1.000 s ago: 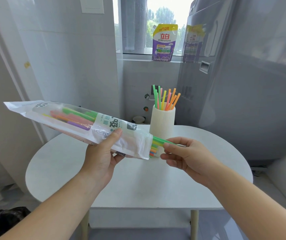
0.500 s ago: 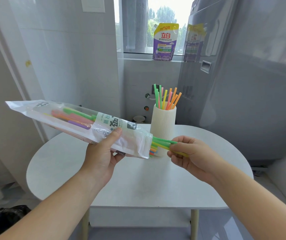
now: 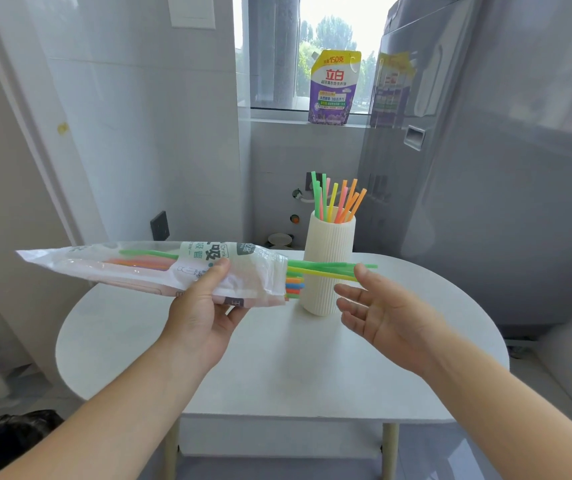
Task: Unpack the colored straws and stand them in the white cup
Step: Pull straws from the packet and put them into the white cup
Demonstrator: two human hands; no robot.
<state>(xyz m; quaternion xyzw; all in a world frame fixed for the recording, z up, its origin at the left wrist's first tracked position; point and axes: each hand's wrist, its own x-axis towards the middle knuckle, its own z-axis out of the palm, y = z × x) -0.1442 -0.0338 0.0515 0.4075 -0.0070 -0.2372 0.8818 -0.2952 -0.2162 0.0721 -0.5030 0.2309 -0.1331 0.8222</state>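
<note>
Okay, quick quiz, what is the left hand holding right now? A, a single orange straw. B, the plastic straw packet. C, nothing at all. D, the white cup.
B: the left hand has its thumb over and its fingers under the plastic straw packet, which it holds level above the table, while the white cup stands on the table.
</note>
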